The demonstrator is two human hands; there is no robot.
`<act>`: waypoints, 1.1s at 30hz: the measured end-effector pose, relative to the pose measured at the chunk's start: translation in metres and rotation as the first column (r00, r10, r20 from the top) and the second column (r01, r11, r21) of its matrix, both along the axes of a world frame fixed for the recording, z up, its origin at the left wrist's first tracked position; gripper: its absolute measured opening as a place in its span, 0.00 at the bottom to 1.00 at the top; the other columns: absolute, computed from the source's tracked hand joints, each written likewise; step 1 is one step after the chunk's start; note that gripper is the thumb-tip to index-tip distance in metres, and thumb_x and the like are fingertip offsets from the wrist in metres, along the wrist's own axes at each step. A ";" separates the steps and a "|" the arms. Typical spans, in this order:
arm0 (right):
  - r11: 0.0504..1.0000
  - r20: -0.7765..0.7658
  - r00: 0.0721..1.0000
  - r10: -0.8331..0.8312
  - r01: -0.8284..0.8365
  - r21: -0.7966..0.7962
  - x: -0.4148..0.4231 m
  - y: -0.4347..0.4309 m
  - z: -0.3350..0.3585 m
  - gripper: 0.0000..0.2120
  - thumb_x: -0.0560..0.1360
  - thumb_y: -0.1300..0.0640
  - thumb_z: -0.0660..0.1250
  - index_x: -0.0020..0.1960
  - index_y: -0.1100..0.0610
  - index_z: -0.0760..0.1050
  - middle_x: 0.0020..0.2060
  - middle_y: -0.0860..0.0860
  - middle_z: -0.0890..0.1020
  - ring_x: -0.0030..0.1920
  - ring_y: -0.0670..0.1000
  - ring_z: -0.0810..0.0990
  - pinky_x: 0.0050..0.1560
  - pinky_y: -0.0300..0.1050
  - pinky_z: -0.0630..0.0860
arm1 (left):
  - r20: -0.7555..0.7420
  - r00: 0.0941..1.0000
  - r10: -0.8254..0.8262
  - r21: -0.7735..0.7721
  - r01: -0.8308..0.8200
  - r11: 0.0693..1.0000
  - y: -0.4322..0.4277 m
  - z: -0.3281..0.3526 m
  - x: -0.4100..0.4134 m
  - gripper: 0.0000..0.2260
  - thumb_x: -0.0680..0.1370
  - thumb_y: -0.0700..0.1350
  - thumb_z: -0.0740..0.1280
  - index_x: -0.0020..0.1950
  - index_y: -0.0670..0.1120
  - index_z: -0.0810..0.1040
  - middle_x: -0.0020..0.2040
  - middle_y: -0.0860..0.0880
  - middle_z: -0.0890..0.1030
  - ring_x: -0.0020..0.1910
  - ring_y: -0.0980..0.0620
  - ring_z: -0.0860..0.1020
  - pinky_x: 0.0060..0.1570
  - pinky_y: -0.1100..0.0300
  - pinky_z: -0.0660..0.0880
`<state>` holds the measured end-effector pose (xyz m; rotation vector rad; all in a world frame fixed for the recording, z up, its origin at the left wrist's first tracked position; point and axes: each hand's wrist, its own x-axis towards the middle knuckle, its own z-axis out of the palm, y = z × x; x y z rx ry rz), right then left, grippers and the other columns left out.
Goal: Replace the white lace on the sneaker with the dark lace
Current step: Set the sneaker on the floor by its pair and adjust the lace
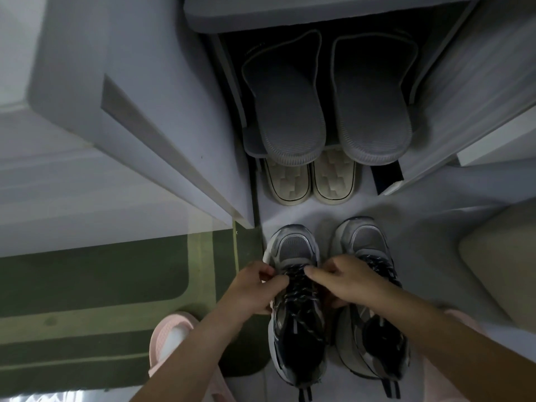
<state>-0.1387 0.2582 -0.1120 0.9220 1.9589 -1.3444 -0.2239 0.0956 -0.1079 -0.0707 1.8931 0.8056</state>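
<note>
Sneakers sit side by side on the pale floor, toes pointing at the shoe rack (pixel 304 21). The sneaker (pixel 295 309) nearer the green mat (pixel 87 285) is the one being worked on. A dark lace (pixel 298 291) with light flecks already criss-crosses up its front. No white lace shows on it, though a thin white edge peeks out by the left hand and I cannot tell what that is. The left hand (pixel 252 288) is on the mat side of the sneaker, with its fingers pinched together at the lowest holes near the toe. The right hand (pixel 345 281) is on the other side, with thumb and finger closed just there too. Each hand seems to hold one side of the lace, likely to pull it snug and even. The other sneaker (pixel 371 303) stands right beside it, partly under the right hand, and has a dark lace too. Gray slippers (pixel 327 111) and cream ones (pixel 310 181) lie past the sneaker toes. A pink slipper (pixel 171 340) is on the mat.
</note>
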 end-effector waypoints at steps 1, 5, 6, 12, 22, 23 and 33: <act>0.998 -0.001 1.000 0.023 -0.023 0.054 -0.002 -0.001 0.001 0.24 0.73 0.41 0.64 0.36 0.63 0.76 0.31 0.56 0.80 0.34 0.53 0.82 0.35 0.44 0.81 | -0.017 1.000 -0.003 -0.023 0.003 1.000 0.002 -0.002 -0.001 0.13 0.74 0.52 0.69 0.53 0.46 0.75 0.49 0.48 0.78 0.46 0.53 0.79 0.45 0.53 0.82; 0.953 -0.035 0.991 0.128 -0.113 0.281 -0.011 -0.006 0.003 0.22 0.70 0.44 0.67 0.25 0.57 0.68 0.20 0.49 0.72 0.23 0.46 0.75 0.26 0.36 0.69 | -0.154 0.967 -0.205 -0.175 0.177 0.969 0.013 -0.010 -0.004 0.16 0.70 0.58 0.69 0.43 0.46 0.76 0.40 0.47 0.81 0.38 0.50 0.82 0.40 0.51 0.82; 0.953 -0.032 0.990 0.138 -0.124 0.276 -0.012 -0.006 0.002 0.21 0.69 0.45 0.68 0.26 0.57 0.69 0.21 0.49 0.72 0.24 0.47 0.74 0.26 0.38 0.69 | -0.155 0.959 -0.238 -0.188 0.208 0.960 0.016 -0.010 -0.005 0.15 0.69 0.57 0.68 0.39 0.45 0.76 0.37 0.46 0.82 0.36 0.49 0.82 0.38 0.52 0.82; 0.909 -0.027 0.963 0.270 -0.245 0.337 -0.018 -0.011 0.004 0.14 0.72 0.50 0.65 0.35 0.59 0.67 0.32 0.53 0.71 0.36 0.52 0.72 0.35 0.39 0.63 | -0.052 0.979 -0.199 -0.172 0.188 0.967 0.027 -0.011 -0.013 0.11 0.73 0.50 0.66 0.37 0.44 0.78 0.32 0.48 0.80 0.33 0.51 0.81 0.37 0.56 0.82; 0.999 0.032 0.998 0.050 -0.050 0.009 0.022 -0.017 0.010 0.20 0.74 0.42 0.62 0.36 0.60 0.72 0.34 0.54 0.77 0.41 0.55 0.81 0.46 0.53 0.79 | 0.195 0.978 0.076 -0.020 -0.074 0.997 -0.013 0.004 0.011 0.17 0.73 0.53 0.70 0.57 0.47 0.73 0.56 0.48 0.77 0.54 0.51 0.77 0.40 0.56 0.81; 0.997 0.038 0.997 0.067 -0.069 0.047 0.025 -0.023 0.012 0.19 0.74 0.41 0.62 0.35 0.57 0.71 0.33 0.51 0.77 0.39 0.52 0.80 0.42 0.48 0.79 | 0.179 0.979 0.093 -0.037 -0.088 0.995 -0.010 0.003 0.012 0.17 0.73 0.54 0.70 0.56 0.47 0.73 0.55 0.48 0.77 0.53 0.51 0.78 0.39 0.56 0.80; 0.984 0.003 0.995 0.098 -0.097 0.152 0.013 -0.029 0.007 0.16 0.75 0.51 0.61 0.32 0.57 0.66 0.29 0.50 0.72 0.35 0.51 0.74 0.35 0.42 0.67 | 0.092 0.996 0.007 -0.047 -0.002 0.999 0.001 0.000 0.001 0.10 0.75 0.48 0.67 0.49 0.41 0.77 0.40 0.45 0.81 0.36 0.51 0.81 0.39 0.57 0.82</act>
